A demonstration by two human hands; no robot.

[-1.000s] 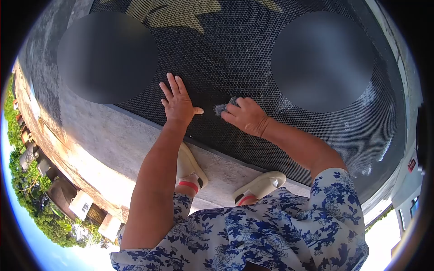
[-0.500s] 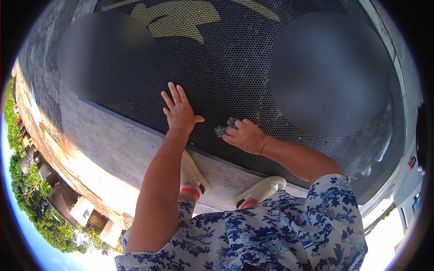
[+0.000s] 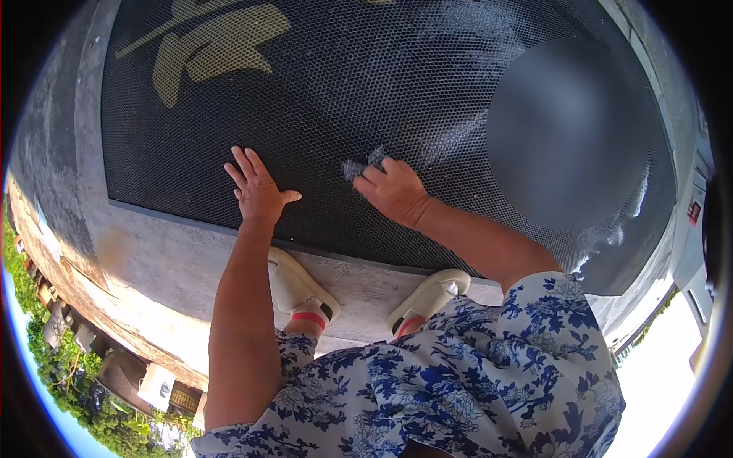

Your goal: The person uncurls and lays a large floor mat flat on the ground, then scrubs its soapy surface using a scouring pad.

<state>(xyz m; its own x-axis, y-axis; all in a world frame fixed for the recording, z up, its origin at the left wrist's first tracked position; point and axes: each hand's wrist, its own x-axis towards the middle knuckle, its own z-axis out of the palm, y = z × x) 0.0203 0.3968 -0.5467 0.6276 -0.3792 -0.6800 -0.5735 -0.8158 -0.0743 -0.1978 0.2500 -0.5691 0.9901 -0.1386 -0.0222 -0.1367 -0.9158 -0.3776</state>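
A black mat (image 3: 321,114) with a honeycomb texture lies on the ground below me, with yellow lettering (image 3: 240,42) at its upper left. My left hand (image 3: 259,195) rests on it near the front edge, palm down, fingers spread and thumb out to the side. To its right, my right hand (image 3: 393,191) is closed on a grey scouring pad (image 3: 353,169), pressed against the mat. The pad is fuzzy and sticks out in two tufts past my fingertips. Whitish streaks (image 3: 458,137) cover the mat beyond and right of this hand.
My two pale shoes (image 3: 431,301) stand on grey concrete (image 3: 175,256) along the mat's front edge. A round blurred patch hides part of the mat at right. Plants (image 3: 69,382) and pots show at far left; a pale wall is at right.
The view has shifted, showing more of the mat's left side. My right hand has moved the scouring pad farther from the mat's front edge. My left hand stays flat near that edge.
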